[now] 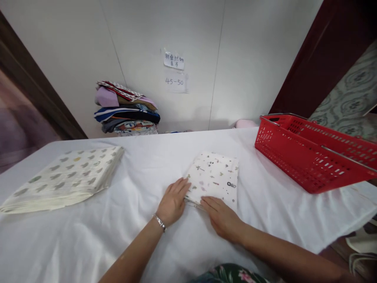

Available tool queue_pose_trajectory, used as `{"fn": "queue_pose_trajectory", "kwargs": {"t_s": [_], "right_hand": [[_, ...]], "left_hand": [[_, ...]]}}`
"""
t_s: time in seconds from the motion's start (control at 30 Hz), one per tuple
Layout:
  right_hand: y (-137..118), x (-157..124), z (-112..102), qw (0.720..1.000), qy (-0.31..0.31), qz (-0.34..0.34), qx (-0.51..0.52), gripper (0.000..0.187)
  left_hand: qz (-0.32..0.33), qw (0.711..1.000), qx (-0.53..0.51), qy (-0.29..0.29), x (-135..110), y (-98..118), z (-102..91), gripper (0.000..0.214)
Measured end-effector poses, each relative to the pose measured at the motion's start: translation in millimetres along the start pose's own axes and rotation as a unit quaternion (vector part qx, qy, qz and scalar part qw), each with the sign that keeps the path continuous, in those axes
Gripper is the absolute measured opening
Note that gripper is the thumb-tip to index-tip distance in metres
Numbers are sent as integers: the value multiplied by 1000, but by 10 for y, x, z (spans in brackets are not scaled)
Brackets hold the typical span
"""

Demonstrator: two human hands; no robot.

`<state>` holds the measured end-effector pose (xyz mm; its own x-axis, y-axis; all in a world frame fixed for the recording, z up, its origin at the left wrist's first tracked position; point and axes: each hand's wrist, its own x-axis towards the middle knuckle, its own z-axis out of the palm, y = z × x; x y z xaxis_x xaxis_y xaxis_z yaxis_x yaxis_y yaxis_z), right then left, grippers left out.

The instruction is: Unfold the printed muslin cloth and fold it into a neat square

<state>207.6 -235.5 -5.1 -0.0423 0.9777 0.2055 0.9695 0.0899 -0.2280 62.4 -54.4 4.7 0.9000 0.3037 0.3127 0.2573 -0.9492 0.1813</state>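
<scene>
A small folded white cloth with tiny printed motifs (216, 177) lies on the white-covered table (141, 220), a little right of centre. My left hand (173, 201), with a bracelet at the wrist, rests flat at the cloth's near-left corner, fingers stretched onto its edge. My right hand (221, 217) lies flat along the cloth's near edge, fingertips pointing left and touching it. Both hands press on the cloth rather than grip it.
A larger folded cream cloth with grey spots (63, 177) lies at the table's left. A red plastic basket (312, 153) stands at the right edge. A stack of folded coloured fabrics (126, 110) sits against the back wall under paper notes (174, 61).
</scene>
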Motion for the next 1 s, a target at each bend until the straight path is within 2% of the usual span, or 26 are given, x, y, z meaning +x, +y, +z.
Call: {"fn": "queue_pose_trajectory", "kwargs": {"t_s": [0.07,0.13,0.23,0.3,0.4,0.47,0.53,0.6,0.73,0.87,1.0], "right_hand": [[-22,-15,-6,1000,1,7,26,64],[-35,-10,-71,997,-4,12,71,61],[37,56,-261,991,-2,15,135,52],[190,142,-402,990,33,40,131,46],[572,282,-538,988,77,121,57,46],[866,326,-541,978,48,201,0,52],[1115,308,-479,957,5,289,-31,58],[1267,249,-390,942,-17,332,-44,61],[1304,181,-316,943,-25,328,-59,61],[1303,312,-447,939,-53,334,-62,59],[1463,455,-511,925,-9,371,-87,63]], "left_hand": [[69,997,-5,-18,-27,70,10,68],[103,994,-10,-36,-49,126,23,69],[110,993,-6,-42,-66,151,35,69],[108,993,-5,-44,-67,144,32,67],[103,993,-10,-51,-66,130,28,63],[97,994,-11,-54,-70,123,35,63],[92,994,-8,-53,-80,116,51,66],[92,994,-7,-54,-91,108,70,70],[95,994,-7,-48,-102,96,89,74],[109,994,2,-26,-106,86,91,76],[131,991,11,-7,-110,77,101,77]]}}
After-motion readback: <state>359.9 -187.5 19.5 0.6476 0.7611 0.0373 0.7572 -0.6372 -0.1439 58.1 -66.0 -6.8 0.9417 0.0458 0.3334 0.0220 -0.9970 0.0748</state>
